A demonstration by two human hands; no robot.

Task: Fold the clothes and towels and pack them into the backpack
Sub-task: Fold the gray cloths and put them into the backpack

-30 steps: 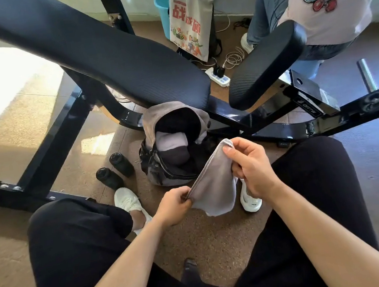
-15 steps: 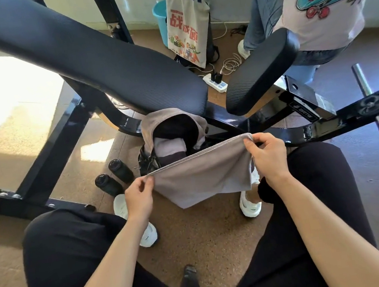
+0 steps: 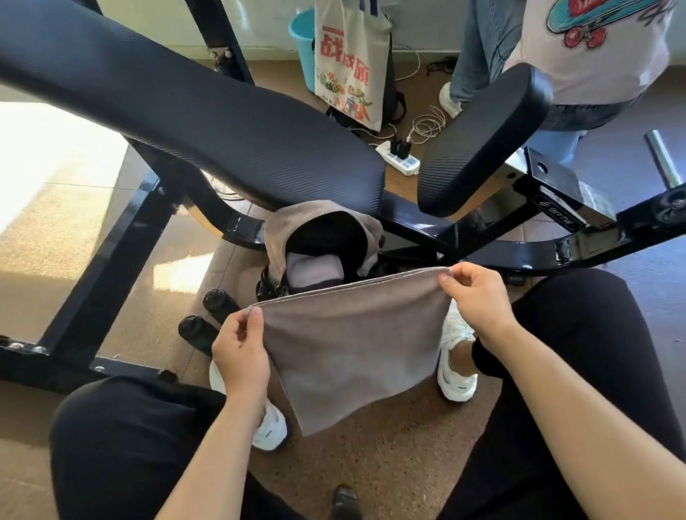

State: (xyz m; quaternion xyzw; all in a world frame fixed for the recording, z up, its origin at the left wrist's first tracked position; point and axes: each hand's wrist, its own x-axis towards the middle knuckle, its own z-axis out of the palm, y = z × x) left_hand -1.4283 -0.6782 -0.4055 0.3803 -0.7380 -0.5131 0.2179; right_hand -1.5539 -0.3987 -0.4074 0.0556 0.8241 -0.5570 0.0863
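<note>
Both hands, left (image 3: 240, 353) and right (image 3: 477, 300), pinch the towel's (image 3: 353, 346) top corners; long edge level; backpack (image 3: 321, 241) just beyond.

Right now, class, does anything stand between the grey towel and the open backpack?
Nothing visible does. The left hand and right hand pinch the top corners of the towel, which hangs just before the open mouth of the backpack. The bench pad overhangs its far side; two bottles stand to its left.

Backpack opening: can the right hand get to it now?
Probably yes: the backpack sits open just beyond the right hand, but that hand pinches the towel, stretched in between with the left hand.
</note>
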